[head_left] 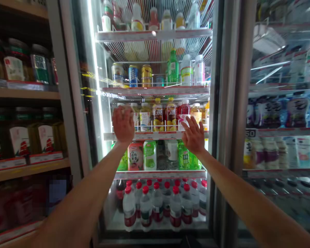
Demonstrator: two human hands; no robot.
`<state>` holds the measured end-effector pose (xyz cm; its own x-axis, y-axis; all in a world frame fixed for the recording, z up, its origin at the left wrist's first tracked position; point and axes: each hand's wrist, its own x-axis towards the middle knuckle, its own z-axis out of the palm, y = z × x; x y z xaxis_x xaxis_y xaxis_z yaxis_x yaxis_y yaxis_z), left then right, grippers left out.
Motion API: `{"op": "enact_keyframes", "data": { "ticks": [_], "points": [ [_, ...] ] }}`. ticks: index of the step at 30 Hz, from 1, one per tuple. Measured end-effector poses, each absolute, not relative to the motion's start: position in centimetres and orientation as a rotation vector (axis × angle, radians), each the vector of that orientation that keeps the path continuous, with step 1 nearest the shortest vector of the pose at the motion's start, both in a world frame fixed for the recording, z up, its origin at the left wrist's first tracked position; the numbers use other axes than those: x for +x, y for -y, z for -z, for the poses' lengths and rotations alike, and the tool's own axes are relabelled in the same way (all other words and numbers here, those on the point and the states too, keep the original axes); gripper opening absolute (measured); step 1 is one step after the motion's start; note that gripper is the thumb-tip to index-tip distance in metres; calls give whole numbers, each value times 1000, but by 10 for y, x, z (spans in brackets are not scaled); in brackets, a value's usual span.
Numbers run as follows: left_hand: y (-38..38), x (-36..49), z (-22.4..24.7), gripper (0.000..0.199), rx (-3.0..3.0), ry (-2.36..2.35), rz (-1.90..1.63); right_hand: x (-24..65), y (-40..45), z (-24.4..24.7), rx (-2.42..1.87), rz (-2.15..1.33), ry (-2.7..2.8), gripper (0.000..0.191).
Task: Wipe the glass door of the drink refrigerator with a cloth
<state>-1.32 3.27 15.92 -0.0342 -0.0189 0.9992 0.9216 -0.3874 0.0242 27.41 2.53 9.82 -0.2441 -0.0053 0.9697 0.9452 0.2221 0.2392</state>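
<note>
A tall, metal-framed drinks fridge has a white-edged wire shelf at mid-height. The blurred left hand shows nothing held, its finger spread unclear; the right hand is empty, fingers loosely spread, before a red-filled plastic bottle on that shelf. Likely weighty, slightly yielding, slick if chilled; best gripped below its white cap.

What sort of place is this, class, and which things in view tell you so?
Most likely a shop, perhaps a convenience store or supermarket: a lit upright cooler holds rows of bottled drinks, label strips run along its shelf edges, and wooden shelving stocked with more containers stands beside it.
</note>
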Motion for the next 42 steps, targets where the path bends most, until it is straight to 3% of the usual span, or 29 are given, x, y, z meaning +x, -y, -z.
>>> {"op": "enact_keyframes", "data": {
  "ticks": [4, 12, 19, 23, 31, 39, 42],
  "points": [
    [-35, -15, -171, 39, -1308, 1127, 1703, 273, -26, -98, -890, 1183, 1497, 46],
    [-29, 48, -154, 38, -1902, 596, 911, 274, -24, -99, -933, 1200, 1493, 45],
    [-43, -35, -209, 43, -1372, 1054, 1641, 273, -25, -99, -936, 1171, 1502, 49],
    [-48, -20, -224, 41, -1327, 1082, 1756, 272, -25, -99, -933, 1147, 1512, 50],
    [-30, 92, -198, 36, -1940, 526, 880, 273, -25, -99, -907, 1164, 1510, 47],
    [-43, 17, -247, 42, -1463, 1013, 1576, 272, -23, -100, -933, 1135, 1530, 51],
    [-41, 36, -239, 41, -1503, 978, 1547, 272, -23, -100, -920, 1141, 1524, 53]
  ]
}}
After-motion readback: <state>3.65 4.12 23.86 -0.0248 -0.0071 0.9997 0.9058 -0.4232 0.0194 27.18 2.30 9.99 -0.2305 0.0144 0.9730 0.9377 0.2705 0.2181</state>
